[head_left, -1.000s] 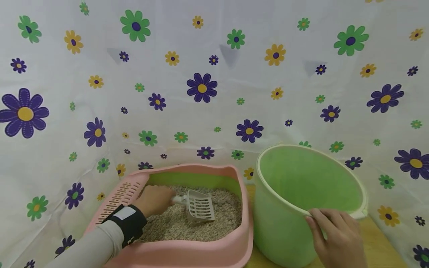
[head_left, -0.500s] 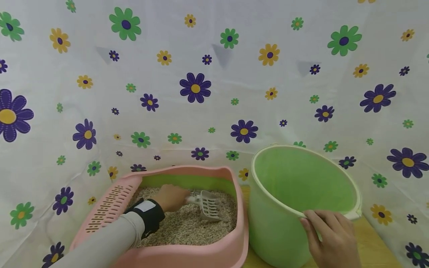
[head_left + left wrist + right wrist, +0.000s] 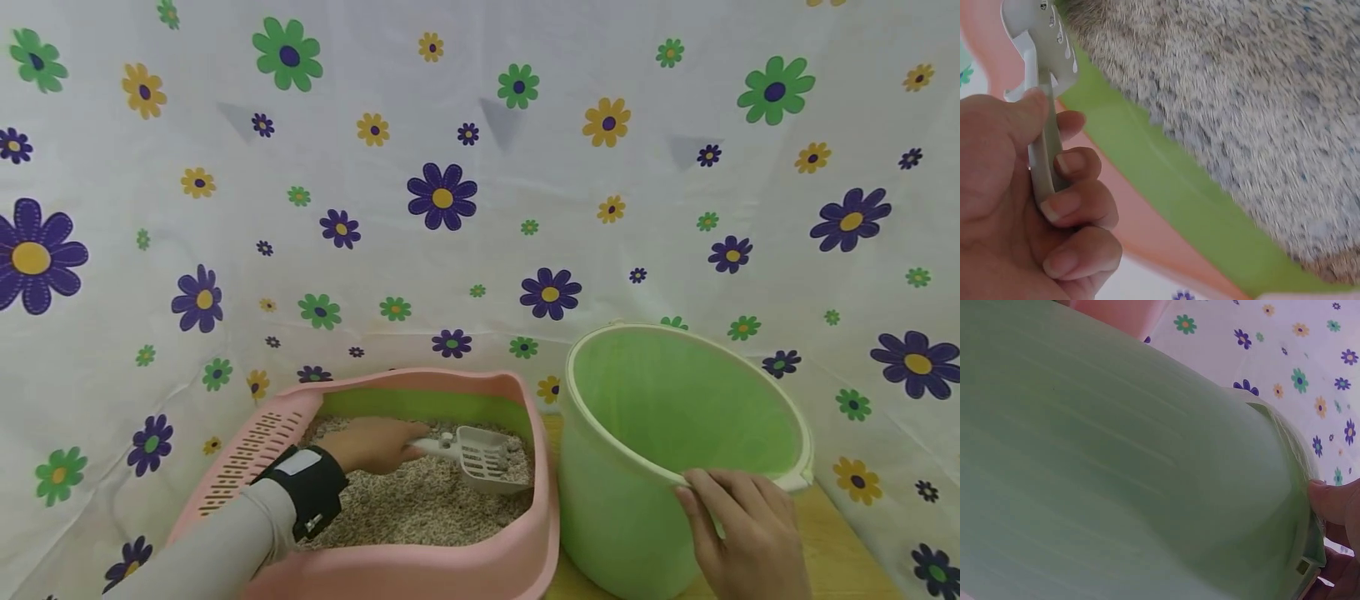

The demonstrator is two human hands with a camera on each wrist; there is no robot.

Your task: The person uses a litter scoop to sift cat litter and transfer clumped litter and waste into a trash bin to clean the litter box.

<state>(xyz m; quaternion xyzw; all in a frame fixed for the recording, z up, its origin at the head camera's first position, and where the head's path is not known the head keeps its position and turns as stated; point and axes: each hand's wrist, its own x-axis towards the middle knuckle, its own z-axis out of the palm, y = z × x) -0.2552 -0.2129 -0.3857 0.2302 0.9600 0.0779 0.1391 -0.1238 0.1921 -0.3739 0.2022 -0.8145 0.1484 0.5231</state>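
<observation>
My left hand (image 3: pixel 378 445) grips the handle of a whitish slotted litter scoop (image 3: pixel 483 458), its fingers curled round it in the left wrist view. The scoop's head is at the right side of the litter (image 3: pixel 412 508), with some litter lying on its slots. That litter fills a pink litter box (image 3: pixel 405 571) with a green inner wall. To the right, my right hand (image 3: pixel 750 529) pinches the near rim of a light green bucket (image 3: pixel 630 508), thumb outside and fingers over the edge. The bucket tilts, and no contents show in the visible part of its inside.
A slotted pink ledge (image 3: pixel 247 467) runs along the litter box's left side. Box and bucket stand close together on a wooden surface (image 3: pixel 840 558). Behind them and on both sides hangs a white sheet with printed flowers (image 3: pixel 495 250).
My left hand has moved the scoop rightward through the litter, and its head now lies flatter near the right wall. My right hand keeps its hold on the bucket rim.
</observation>
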